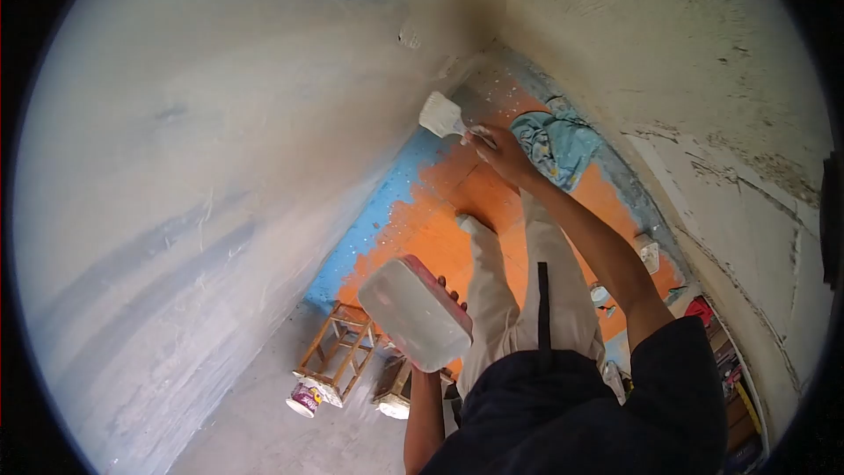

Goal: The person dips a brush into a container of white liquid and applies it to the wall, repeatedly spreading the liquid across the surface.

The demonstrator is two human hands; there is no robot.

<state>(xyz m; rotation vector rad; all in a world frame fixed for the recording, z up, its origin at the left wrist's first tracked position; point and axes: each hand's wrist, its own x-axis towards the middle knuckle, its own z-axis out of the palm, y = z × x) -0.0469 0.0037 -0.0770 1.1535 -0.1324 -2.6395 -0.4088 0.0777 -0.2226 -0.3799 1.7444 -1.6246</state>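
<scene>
My right hand [498,151] is closed round the handle of a wide paintbrush [441,115]. Its white-coated bristles point up and left, close to the pale wall [193,123] in this view. Lower down, my left hand [450,295] grips a rectangular tub [415,312] from beneath and along its side, with fingers showing at the right edge. The tub has a reddish outer side and a whitish, smooth-looking inside. A smear of grey shows on the wall high up.
Below lies an orange and blue floor [422,229]. A teal cloth [563,145] is heaped by the corner. A wooden stool [338,352] and a paint bucket [304,398] stand lower left. The right wall [686,62] is rough and cracked, with assorted items along its lower right.
</scene>
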